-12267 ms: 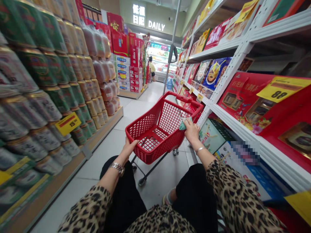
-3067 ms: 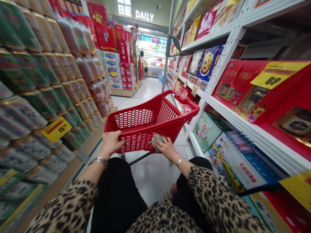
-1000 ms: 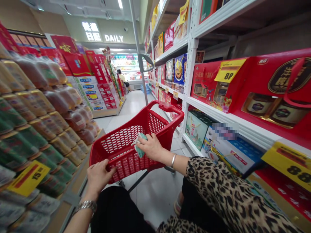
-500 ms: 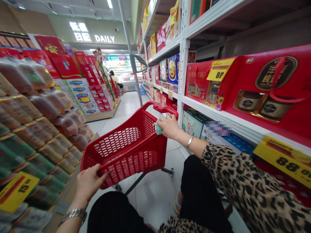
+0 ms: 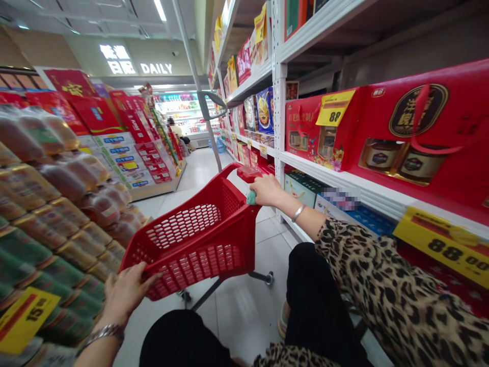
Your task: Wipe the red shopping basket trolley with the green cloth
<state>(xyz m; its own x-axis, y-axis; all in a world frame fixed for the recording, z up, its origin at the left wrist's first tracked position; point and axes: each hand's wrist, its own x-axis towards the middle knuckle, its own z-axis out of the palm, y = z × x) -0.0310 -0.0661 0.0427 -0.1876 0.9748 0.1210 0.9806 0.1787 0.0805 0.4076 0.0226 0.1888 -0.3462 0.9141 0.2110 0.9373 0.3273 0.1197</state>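
A red plastic shopping cart with a perforated basket stands in front of my knees, turned sideways; no goods show inside it. At its near left end, my left hand is closed over the basket rim, thumb on the outer wall. My right hand is closed on a pale green cloth and presses it to the rim beside the cart's handle. Part of the cloth is hidden under the fingers.
On the right, white shelves hold red gift boxes with jars. Packs of drinks are stacked close on the left. A grey pole rises behind the cart. Farther down the aisle a person is near the lit cooler.
The cart and my left hand have shifted slightly left in view. My right hand has moved a little with the cloth, which shows less now. The view has turned slightly.
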